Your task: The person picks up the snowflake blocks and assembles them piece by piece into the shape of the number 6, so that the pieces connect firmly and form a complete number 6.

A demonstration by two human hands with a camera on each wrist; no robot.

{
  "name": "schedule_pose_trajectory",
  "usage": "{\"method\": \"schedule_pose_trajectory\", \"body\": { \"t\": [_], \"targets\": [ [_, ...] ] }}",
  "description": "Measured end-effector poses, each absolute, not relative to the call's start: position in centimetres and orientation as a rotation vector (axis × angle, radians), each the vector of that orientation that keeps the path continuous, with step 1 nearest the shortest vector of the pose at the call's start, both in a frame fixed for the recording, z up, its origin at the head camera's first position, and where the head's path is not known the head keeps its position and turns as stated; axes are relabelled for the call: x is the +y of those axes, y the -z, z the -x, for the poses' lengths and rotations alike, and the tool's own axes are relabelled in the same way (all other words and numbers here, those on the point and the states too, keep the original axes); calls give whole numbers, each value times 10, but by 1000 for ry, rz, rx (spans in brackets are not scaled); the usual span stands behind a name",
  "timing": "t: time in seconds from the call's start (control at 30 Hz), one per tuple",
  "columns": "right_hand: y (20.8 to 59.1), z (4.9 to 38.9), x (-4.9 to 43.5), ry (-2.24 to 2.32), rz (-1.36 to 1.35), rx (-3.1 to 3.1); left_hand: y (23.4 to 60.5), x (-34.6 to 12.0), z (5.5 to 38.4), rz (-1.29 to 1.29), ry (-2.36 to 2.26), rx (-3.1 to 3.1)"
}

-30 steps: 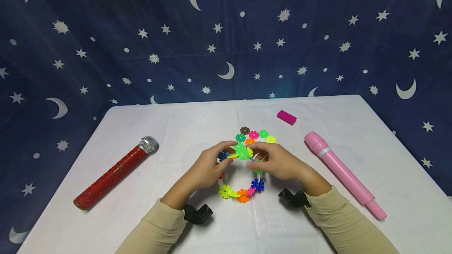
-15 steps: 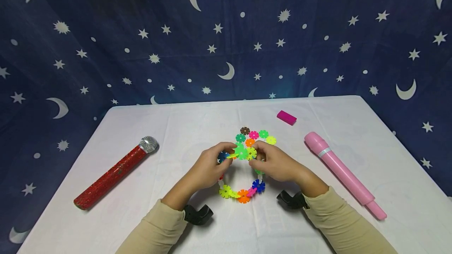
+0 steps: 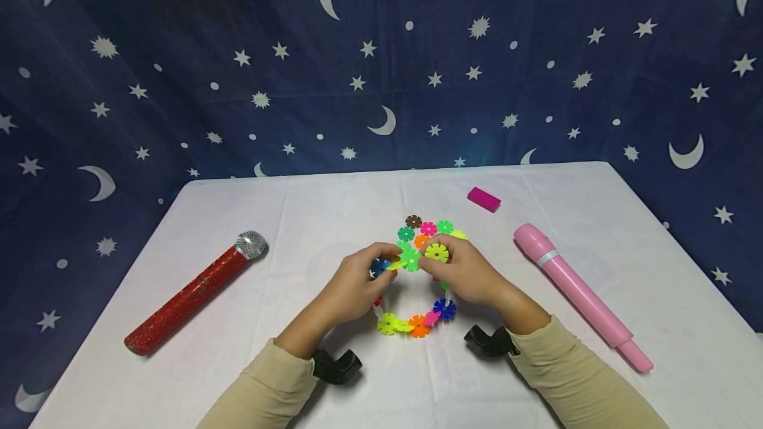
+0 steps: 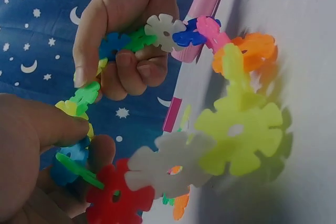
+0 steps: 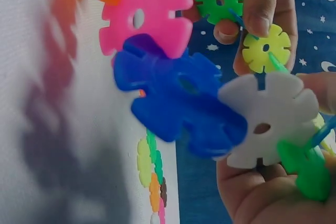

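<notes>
Interlocking flower-shaped plastic discs form a ring, with an orange disc and a blue disc low in its loop. My left hand pinches the ring's upper left, its thumb by a yellow disc. Opposite it, my right hand pinches a yellow disc at the upper right. A bright green disc lies between the two hands. In the left wrist view, a red disc, a white disc and a larger-looking yellow disc hang down from the left hand.
Loose discs, including a brown one and a pink one, lie just beyond the hands. A red microphone lies left, a pink microphone right. A small magenta piece sits farther back on the white-covered table.
My right hand has moved slightly right and now pinches the yellow disc, which faces the head camera. The ring's lower part has shifted a little to the right.
</notes>
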State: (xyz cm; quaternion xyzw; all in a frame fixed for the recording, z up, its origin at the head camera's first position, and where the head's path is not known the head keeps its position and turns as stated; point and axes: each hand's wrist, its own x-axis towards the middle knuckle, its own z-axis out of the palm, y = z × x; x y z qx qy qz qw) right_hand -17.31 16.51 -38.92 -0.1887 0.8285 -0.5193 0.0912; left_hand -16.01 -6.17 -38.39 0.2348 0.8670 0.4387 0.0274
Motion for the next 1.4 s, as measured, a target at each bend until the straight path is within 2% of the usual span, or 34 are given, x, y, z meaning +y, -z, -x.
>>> {"method": "schedule_pose_trajectory", "body": {
  "t": [0.57,1.03,1.4],
  "targets": [
    [387,171,163,1512,637,2456,394,-56,157,-1001,-1428,2794],
    [387,170,161,1488,633,2470,400,-52,156,-1098,-1437,2899],
    [388,171,162,1473,517,2390,396,-52,157,-929,-1484,2908]
  ]
}}
